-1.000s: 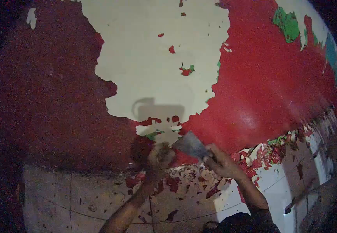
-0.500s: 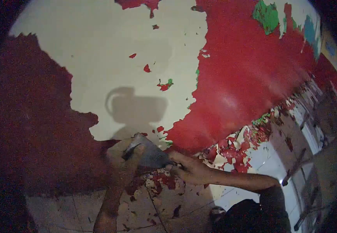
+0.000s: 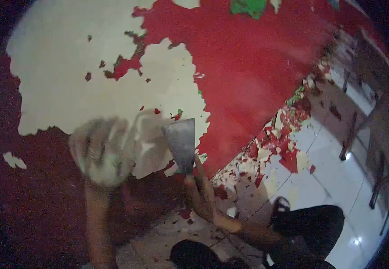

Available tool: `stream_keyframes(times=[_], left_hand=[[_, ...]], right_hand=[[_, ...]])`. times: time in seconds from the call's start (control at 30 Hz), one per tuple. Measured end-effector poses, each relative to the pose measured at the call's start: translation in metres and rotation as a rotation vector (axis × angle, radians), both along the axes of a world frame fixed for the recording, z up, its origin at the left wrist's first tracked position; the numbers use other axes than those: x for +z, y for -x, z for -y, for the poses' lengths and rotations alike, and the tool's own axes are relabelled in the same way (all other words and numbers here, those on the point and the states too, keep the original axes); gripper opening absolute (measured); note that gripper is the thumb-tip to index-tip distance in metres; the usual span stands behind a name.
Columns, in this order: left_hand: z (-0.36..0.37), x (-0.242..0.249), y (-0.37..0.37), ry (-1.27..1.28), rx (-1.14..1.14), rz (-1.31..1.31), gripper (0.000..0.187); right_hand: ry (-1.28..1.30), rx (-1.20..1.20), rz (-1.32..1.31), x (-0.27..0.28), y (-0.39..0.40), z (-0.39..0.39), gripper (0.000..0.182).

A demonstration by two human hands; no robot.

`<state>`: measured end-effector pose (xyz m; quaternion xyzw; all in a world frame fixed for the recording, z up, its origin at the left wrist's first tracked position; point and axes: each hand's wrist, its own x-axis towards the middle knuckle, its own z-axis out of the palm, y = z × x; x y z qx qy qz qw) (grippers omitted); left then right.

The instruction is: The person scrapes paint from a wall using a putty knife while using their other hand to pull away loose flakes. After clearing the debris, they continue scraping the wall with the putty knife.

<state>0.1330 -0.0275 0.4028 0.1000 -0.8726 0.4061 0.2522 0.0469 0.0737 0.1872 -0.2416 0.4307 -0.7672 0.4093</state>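
A flat metal scraper [image 3: 183,143] points upward, its wide blade against or just in front of the bared cream patch [image 3: 78,85] of the wall. My right hand [image 3: 199,195] is closed around the scraper's lower end, low in the middle of the view. To the left, my left hand [image 3: 101,150] is raised apart from the blade, in front of the edge between cream surface and dark red paint. It looks pale and is badly smeared by motion, so its fingers and anything in them cannot be made out.
Red paint [image 3: 248,85] covers the wall on the right, with a green patch [image 3: 249,6] at the top. Peeled flakes [image 3: 288,152] lie along the wall's foot on the tiled floor [image 3: 313,179]. Dark-clothed legs [image 3: 320,224] and a shoe [image 3: 282,204] show below. Thin dark bars [image 3: 349,139] stand at right.
My left hand has moved left, away from the scraper blade it was beside. The scraper has turned more upright in my right hand. The view has shifted, showing more of the floor and legs.
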Motion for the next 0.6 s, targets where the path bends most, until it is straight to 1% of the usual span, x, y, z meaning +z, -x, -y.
stream_keyframes(times=[0.07,0.1,0.13,0.17,0.2,0.23,0.3,0.33,0.37,0.43,0.47,0.53,0.57,0.6], left_hand=[[0.024,0.007,0.004,0.099,0.038,-0.059,0.039],[0.04,0.004,0.004,0.077,0.053,-0.161,0.043],[0.05,0.0,0.004,0.149,0.142,-0.132,0.05],[0.053,-0.006,0.003,0.178,0.156,-0.11,0.05],[0.049,-0.009,0.008,0.21,0.17,-0.096,0.05],[0.048,-0.011,0.01,0.239,0.188,-0.085,0.05],[0.05,-0.012,0.01,0.236,0.158,-0.102,0.05],[0.051,-0.012,0.01,0.233,0.145,-0.109,0.05],[0.051,-0.012,0.008,0.216,0.16,-0.105,0.05],[0.05,-0.012,0.009,0.178,0.189,-0.111,0.049],[0.05,-0.012,0.009,0.18,0.169,-0.116,0.048],[0.051,-0.012,0.007,0.187,0.13,-0.123,0.047],[0.051,-0.012,0.007,0.188,0.123,-0.126,0.046],[0.051,-0.012,0.008,0.189,0.121,-0.123,0.046]], right_hand=[[-0.128,-0.136,-0.148,0.006,-0.012,0.001,0.049],[-0.106,-0.174,-0.117,0.004,-0.023,0.006,0.05],[-0.085,-0.211,-0.091,-0.001,-0.035,0.016,0.052],[-0.072,-0.303,-0.14,-0.006,-0.044,0.027,0.052],[-0.065,-0.396,-0.19,-0.007,-0.052,0.037,0.053],[-0.069,-0.543,-0.314,-0.009,-0.057,0.05,0.052],[-0.116,-0.587,-0.23,0.006,-0.037,0.06,0.051],[-0.153,-0.479,-0.017,0.028,-0.005,0.06,0.05],[-0.184,-0.364,0.194,0.04,0.009,0.06,0.049],[-0.09,-0.691,-0.254,-0.001,-0.021,0.082,0.05],[-0.135,-0.806,-0.531,-0.005,-0.045,0.072,0.049],[-0.054,-0.667,-0.405,0.011,-0.042,0.055,0.049],[0.069,-0.408,0.0,0.018,-0.02,0.05,0.049],[0.057,-0.276,0.139,0.026,-0.018,0.044,0.048]])
